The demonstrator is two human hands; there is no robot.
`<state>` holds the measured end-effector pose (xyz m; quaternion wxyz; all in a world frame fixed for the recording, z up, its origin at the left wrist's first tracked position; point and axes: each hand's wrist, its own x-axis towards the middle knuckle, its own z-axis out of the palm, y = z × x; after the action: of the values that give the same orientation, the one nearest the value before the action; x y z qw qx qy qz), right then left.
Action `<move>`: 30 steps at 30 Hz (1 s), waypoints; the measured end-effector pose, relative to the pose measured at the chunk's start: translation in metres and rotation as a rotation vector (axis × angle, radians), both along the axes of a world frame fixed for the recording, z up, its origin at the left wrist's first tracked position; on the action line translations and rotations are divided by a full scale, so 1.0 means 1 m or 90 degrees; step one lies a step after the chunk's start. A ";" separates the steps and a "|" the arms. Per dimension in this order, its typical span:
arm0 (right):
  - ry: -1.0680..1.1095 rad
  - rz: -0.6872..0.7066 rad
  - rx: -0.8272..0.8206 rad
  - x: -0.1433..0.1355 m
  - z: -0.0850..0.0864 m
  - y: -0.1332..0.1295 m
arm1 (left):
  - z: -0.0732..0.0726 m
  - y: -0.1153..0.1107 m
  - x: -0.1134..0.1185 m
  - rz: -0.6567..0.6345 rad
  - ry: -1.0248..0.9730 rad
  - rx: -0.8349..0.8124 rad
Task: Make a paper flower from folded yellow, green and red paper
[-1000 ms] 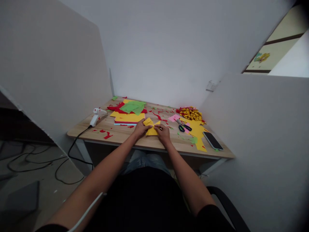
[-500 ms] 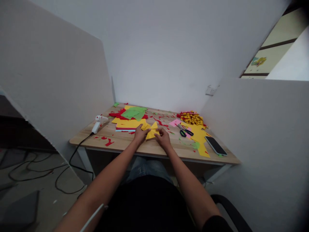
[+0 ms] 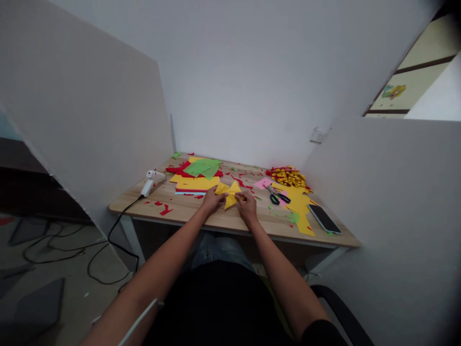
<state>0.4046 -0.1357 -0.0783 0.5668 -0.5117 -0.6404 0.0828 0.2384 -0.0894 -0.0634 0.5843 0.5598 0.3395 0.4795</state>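
With my left hand [image 3: 212, 201] I pinch the folded yellow paper [image 3: 232, 194] at one side, and with my right hand [image 3: 248, 206] at the other. The paper is near the front edge of the table [image 3: 196, 210], between the paper stack [image 3: 198, 183] and the scissors [image 3: 277, 194].

Table [image 3: 277, 227] between left partition [image 3: 108, 105] and right partition [image 3: 406, 187], wall [image 3: 237, 96] behind. Folded paper [image 3: 233, 194] between left hand [image 3: 213, 202] and right hand [image 3: 248, 207], near front edge. Glue gun [image 3: 150, 185] at left end. Sheet stack [image 3: 196, 183] behind left hand. Scissors [image 3: 275, 197] right of right hand; paper pile [image 3: 289, 178] behind scissors; phone [image 3: 324, 219] at right end.
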 end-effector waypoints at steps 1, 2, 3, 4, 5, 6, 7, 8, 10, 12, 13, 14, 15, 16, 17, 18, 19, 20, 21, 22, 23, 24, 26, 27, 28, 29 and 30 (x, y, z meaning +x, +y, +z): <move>-0.004 0.005 0.005 -0.001 0.001 -0.001 | 0.000 0.000 0.000 -0.001 0.002 -0.002; -0.008 0.011 0.008 -0.002 0.001 -0.002 | 0.000 0.000 0.000 -0.005 0.004 -0.003; -0.009 0.016 0.011 -0.003 0.002 -0.002 | 0.000 0.000 -0.001 -0.009 0.007 -0.004; -0.007 0.020 0.013 -0.004 0.002 -0.003 | 0.000 0.001 -0.001 -0.015 0.011 -0.006; -0.002 0.022 0.013 -0.004 0.002 -0.003 | 0.000 0.001 -0.001 -0.022 0.016 -0.008; 0.004 0.023 0.013 -0.004 0.001 -0.003 | 0.000 0.001 -0.001 -0.029 0.022 -0.009; 0.012 0.023 0.012 -0.004 0.001 -0.003 | -0.001 0.001 -0.001 -0.035 0.028 -0.011; 0.018 0.023 0.010 -0.003 0.000 -0.002 | -0.001 0.002 -0.001 -0.041 0.034 -0.012; 0.027 0.023 0.005 -0.002 -0.002 0.000 | -0.002 0.002 -0.001 -0.053 0.044 -0.016; 0.031 0.020 0.002 0.000 -0.003 0.002 | -0.003 0.003 -0.001 -0.060 0.050 -0.020; 0.032 0.018 0.002 0.001 -0.004 0.003 | -0.003 0.003 -0.001 -0.062 0.051 -0.022; 0.032 0.015 0.001 0.001 -0.004 0.004 | -0.004 0.004 -0.001 -0.063 0.051 -0.025; 0.032 0.013 0.000 0.002 -0.004 0.005 | -0.004 0.004 -0.001 -0.063 0.050 -0.026; 0.030 0.013 -0.002 0.002 -0.003 0.004 | -0.004 0.004 -0.001 -0.061 0.046 -0.027; 0.026 0.014 -0.004 0.002 -0.002 0.004 | -0.005 0.004 -0.001 -0.057 0.042 -0.027; 0.020 0.017 -0.007 0.001 -0.002 0.002 | -0.005 0.004 0.000 -0.052 0.036 -0.027; 0.012 0.023 -0.010 0.000 -0.001 0.000 | -0.004 0.004 0.000 -0.045 0.029 -0.026; 0.003 0.030 -0.013 -0.001 0.000 -0.002 | -0.004 0.003 0.000 -0.039 0.022 -0.025; -0.007 0.039 -0.015 -0.003 0.001 -0.003 | -0.004 0.003 0.000 -0.034 0.016 -0.024; -0.016 0.046 -0.017 -0.004 0.001 -0.005 | -0.003 0.003 0.000 -0.030 0.011 -0.023; -0.024 0.049 -0.018 -0.006 0.002 -0.007 | -0.003 0.002 0.000 -0.026 0.009 -0.023; -0.030 0.048 -0.017 -0.007 0.002 -0.007 | -0.002 0.002 0.000 -0.023 0.008 -0.022; -0.034 0.032 -0.013 -0.007 0.001 -0.007 | -0.001 0.002 0.001 -0.015 0.010 -0.018; -0.033 0.021 -0.011 -0.007 0.000 -0.006 | -0.001 0.002 0.001 -0.010 0.012 -0.016; -0.033 0.011 -0.009 -0.006 0.000 -0.005 | 0.000 0.001 0.002 -0.005 0.014 -0.013; -0.033 0.001 -0.008 -0.005 -0.001 -0.004 | 0.001 0.001 0.002 -0.001 0.017 -0.009; -0.032 -0.006 -0.007 -0.003 -0.002 -0.003 | 0.001 0.000 0.002 0.003 0.019 -0.005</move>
<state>0.4012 -0.1386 -0.0799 0.5480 -0.5197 -0.6516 0.0706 0.2405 -0.0890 -0.0621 0.5805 0.5637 0.3514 0.4709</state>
